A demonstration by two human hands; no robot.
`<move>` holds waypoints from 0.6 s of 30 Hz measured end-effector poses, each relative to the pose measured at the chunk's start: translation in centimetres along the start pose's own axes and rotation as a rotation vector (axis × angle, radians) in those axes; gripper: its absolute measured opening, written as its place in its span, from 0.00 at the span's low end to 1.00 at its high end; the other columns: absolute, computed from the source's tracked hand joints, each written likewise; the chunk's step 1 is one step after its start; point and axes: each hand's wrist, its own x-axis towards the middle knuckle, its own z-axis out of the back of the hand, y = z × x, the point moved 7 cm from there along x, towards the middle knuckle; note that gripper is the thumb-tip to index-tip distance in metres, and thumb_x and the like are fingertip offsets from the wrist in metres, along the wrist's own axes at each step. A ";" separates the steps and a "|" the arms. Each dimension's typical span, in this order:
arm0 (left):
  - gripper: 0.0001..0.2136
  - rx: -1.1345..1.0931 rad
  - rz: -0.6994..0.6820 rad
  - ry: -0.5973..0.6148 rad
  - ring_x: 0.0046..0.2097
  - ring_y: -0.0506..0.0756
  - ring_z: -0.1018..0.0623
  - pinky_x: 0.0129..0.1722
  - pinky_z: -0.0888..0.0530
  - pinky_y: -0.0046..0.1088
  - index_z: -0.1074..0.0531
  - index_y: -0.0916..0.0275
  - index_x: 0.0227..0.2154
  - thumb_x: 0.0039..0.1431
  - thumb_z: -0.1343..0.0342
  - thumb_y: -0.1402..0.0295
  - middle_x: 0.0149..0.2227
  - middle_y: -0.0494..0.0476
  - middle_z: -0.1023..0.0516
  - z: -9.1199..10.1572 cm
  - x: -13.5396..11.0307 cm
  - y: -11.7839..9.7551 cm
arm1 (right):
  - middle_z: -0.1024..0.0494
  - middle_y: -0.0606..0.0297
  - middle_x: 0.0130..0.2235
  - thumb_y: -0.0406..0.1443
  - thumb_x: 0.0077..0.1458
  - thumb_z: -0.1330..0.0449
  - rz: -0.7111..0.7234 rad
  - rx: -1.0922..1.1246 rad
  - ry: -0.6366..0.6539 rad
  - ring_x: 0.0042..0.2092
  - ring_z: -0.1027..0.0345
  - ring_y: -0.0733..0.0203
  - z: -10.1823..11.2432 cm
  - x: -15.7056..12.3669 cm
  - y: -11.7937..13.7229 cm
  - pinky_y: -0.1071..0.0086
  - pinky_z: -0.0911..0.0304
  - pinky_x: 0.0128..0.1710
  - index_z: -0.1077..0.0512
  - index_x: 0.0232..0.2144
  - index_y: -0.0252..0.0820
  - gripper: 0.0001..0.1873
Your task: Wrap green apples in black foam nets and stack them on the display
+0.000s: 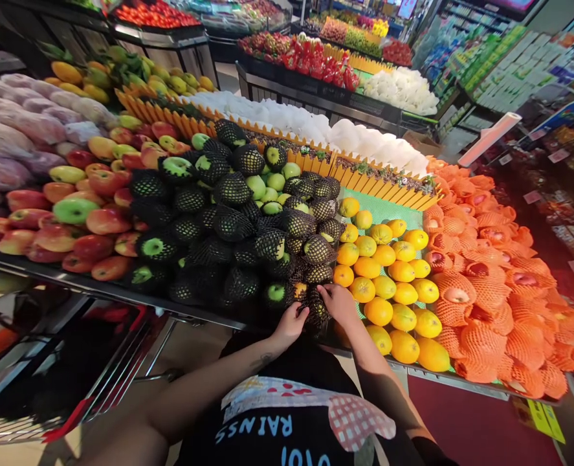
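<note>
At the front edge of the fruit display, a fruit in a black foam net (318, 309) sits between my two hands. My right hand (340, 303) grips its right side, fingers curled over the net. From the lower left, my left hand (290, 325) pinches at the same netted fruit with thumb and fingers closed. The exact kind of this fruit is hidden by the net. Just behind my left hand, an orange-coloured fruit in black net (299, 290) shows, and a green apple in a net (275, 292) lies left of it.
Yellow oval fruits (378, 311) lie on green matting to the right, with orange-netted fruits (481, 317) beyond. Red apples (92, 248) fill the left side. A low yellow picket fence (384, 184) runs behind. A shopping cart (107, 369) stands at lower left.
</note>
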 end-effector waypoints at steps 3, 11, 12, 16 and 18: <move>0.11 0.019 -0.034 -0.021 0.38 0.56 0.24 0.40 0.28 0.31 0.30 0.60 0.33 0.55 0.39 0.59 0.33 0.54 0.23 0.1 0.4 0.0 | 0.23 0.63 0.23 0.44 0.60 0.41 0.033 0.035 0.039 0.28 0.31 0.56 0.1 -0.5 -0.2 0.66 0.41 0.34 0.24 0.22 0.46 0.16; 0.10 0.036 -0.126 0.046 0.41 0.58 0.24 0.46 0.30 0.33 0.26 0.62 0.30 0.52 0.37 0.60 0.33 0.55 0.21 -0.5 0.2 -1.6 | 0.19 0.60 0.35 0.53 0.59 0.45 0.007 0.334 -0.112 0.38 0.29 0.50 1.3 -3.5 -3.6 0.58 0.35 0.45 0.24 0.30 0.45 0.21; 0.11 0.035 -0.130 0.069 0.39 0.58 0.25 0.43 0.30 0.32 0.26 0.62 0.27 0.52 0.36 0.59 0.30 0.54 0.22 -0.7 0.2 -1.8 | 0.19 0.59 0.36 0.54 0.59 0.45 -0.016 0.367 -0.147 0.39 0.29 0.50 1.3 -4.1 -4.2 0.57 0.35 0.47 0.24 0.32 0.45 0.21; 0.17 0.027 -0.132 0.121 0.31 0.54 0.30 0.32 0.34 0.27 0.29 0.62 0.21 0.50 0.36 0.53 0.21 0.49 0.29 -1.1 0.1 -2.5 | 0.19 0.61 0.39 0.52 0.58 0.41 -0.092 0.479 -0.205 0.43 0.29 0.49 0.9 -5.8 -5.9 0.55 0.36 0.53 0.22 0.36 0.47 0.18; 0.20 0.026 -0.133 0.129 0.28 0.52 0.33 0.28 0.38 0.26 0.30 0.63 0.20 0.49 0.36 0.50 0.20 0.48 0.32 -1.3 -0.1 -3.1 | 0.19 0.62 0.39 0.52 0.56 0.39 -0.122 0.544 -0.200 0.44 0.29 0.50 0.8 -6.1 -6.4 0.55 0.37 0.54 0.22 0.35 0.49 0.16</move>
